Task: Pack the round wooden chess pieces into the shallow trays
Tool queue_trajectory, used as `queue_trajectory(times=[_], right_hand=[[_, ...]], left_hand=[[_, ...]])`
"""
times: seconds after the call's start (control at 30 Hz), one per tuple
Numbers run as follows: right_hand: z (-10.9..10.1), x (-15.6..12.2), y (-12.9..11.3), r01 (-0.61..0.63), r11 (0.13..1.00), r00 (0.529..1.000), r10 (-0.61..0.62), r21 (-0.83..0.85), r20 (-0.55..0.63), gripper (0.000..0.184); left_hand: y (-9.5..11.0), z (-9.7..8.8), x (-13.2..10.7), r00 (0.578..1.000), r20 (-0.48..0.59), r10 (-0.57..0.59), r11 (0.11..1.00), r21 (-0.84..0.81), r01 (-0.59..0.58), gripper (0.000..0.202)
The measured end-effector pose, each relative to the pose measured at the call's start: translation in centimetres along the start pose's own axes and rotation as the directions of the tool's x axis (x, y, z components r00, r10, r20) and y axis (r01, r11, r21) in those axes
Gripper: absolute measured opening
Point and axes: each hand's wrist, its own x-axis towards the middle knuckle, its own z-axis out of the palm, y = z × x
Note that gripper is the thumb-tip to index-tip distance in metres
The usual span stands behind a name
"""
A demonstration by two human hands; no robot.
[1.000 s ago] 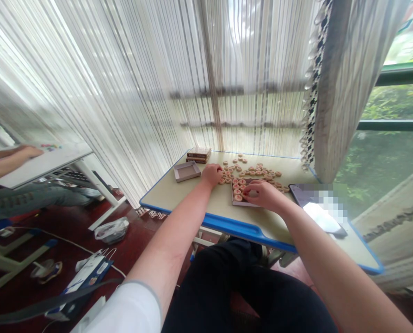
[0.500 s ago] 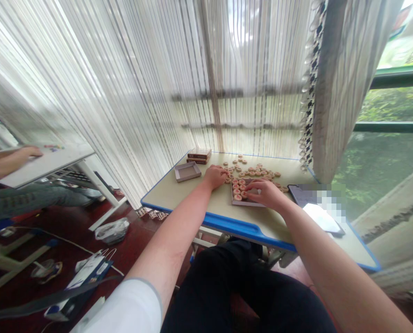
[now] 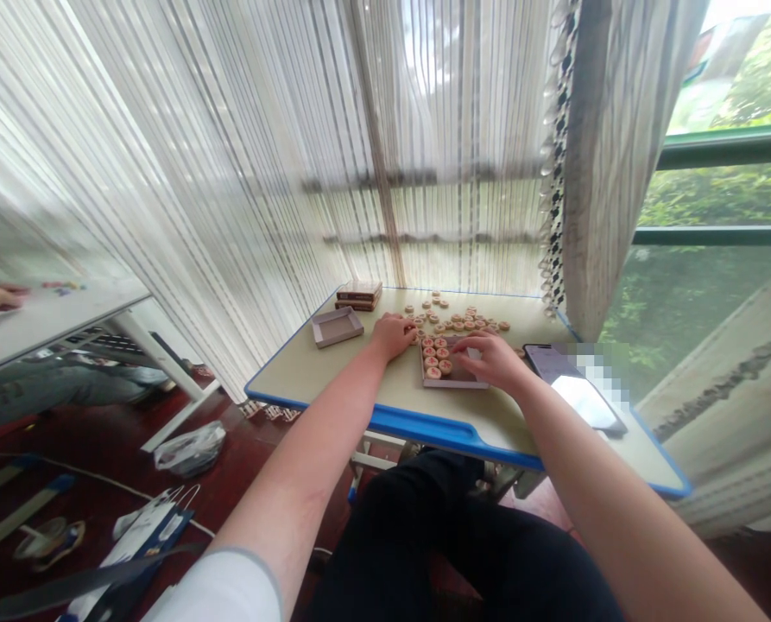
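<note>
1. Centre of the clock: a shallow open box (image 3: 468, 377) on a pale, blue-edged table (image 3: 294, 373); red-marked round pieces (image 3: 431, 363) line its nine o'clock side.
2. Ten o'clock: the left hand (image 3: 394, 337), fingers bent beside loose pieces (image 3: 472, 323); I can't tell whether it grips one.
3. Two o'clock: the right hand (image 3: 487, 356), fingertips bunched above the box; I can't tell whether anything is pinched.
4. Loose pieces spread from eleven to one.
5. Three o'clock: a phone (image 3: 544, 358).
6. Ten o'clock, beyond the left hand: a second shallow box (image 3: 338, 327).
</note>
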Motion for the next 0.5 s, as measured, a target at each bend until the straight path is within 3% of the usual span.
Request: queue_trajectory(times=[0.27,0.5], right_hand=[[-0.2,0.1,1.0,-0.085,0.996,0.994,0.084,-0.014,-0.065,0.020],[0.2,0.0,1.6,-0.105,0.994,0.991,0.104,-0.010,-0.079,0.022]], left_hand=[[-0.1,0.3,0.4,1.000,0.001,-0.008,0.995,-0.098,0.008,0.020],[-0.3,0.4,1.0,1.000,-0.018,-0.018,0.917,-0.399,0.009,0.029]])
